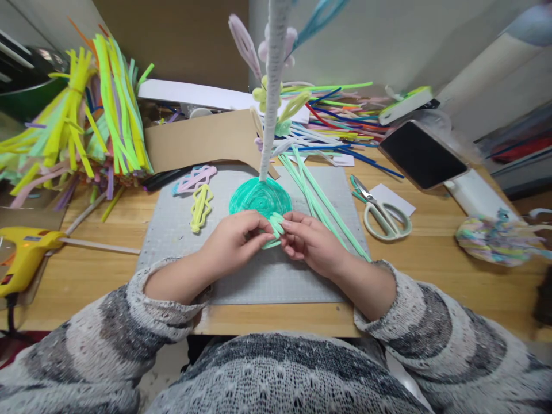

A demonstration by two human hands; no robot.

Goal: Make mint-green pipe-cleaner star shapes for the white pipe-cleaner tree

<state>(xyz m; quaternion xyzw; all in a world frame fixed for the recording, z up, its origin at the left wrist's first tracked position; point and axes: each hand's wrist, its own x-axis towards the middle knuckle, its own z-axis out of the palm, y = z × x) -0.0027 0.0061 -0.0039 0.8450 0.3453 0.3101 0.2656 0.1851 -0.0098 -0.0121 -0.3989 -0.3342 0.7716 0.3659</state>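
Between my fingertips is a mint-green pipe cleaner (276, 223) bent into small loops. My left hand (237, 238) pinches it from the left, and my right hand (313, 238) pinches its right side. Just beyond them lies a round green coiled base (245, 195), partly covered by my hands. A white wrapped stem (272, 86) rises from this base, bearing pastel flowers and leaves such as a yellow flower (260, 98). Left of my hands, a yellow zigzag pipe-cleaner piece (200, 210) and a pink-and-blue one (194, 180) rest on the grey cutting mat (276, 282).
Loose mint pipe cleaners (321, 201) lie right of the base, with scissors (386, 215) beyond. A phone (422, 154) sits at the right. Yellow-green bundles (121, 109) and a yellow glue gun (26, 259) occupy the left. Cardboard (202, 141) lies behind the mat.
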